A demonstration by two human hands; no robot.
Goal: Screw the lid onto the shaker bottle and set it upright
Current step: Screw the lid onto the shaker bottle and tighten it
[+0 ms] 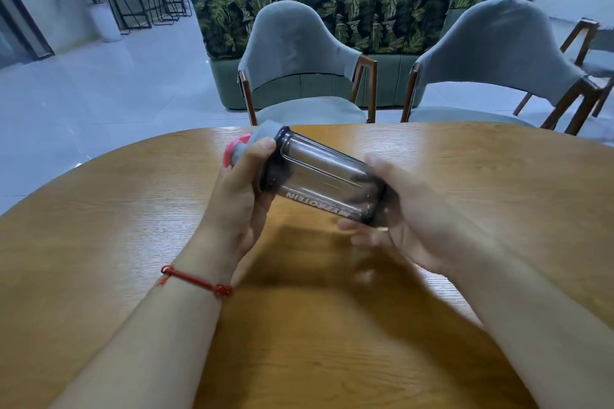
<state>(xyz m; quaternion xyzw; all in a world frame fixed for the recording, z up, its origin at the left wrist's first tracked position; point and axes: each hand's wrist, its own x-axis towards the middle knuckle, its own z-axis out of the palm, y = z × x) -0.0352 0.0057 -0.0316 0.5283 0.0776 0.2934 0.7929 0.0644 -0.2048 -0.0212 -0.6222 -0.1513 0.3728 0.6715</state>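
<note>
I hold a smoky see-through shaker bottle (319,173) on its side above the wooden table (133,209), its white lettering upside down to me. A grey lid (265,129) with a pink cap (234,148) sits on the bottle's far-left end. My left hand (239,199) wraps around the lid end, thumb on the grey rim. The bottle's base rests in my right hand (398,219), whose fingers are blurred.
Two grey upholstered chairs (299,53) (498,56) stand at the table's far edge. Behind them is a leaf-patterned sofa (332,13). A person sits with their back to me farther off. Bar stools stand at the back left.
</note>
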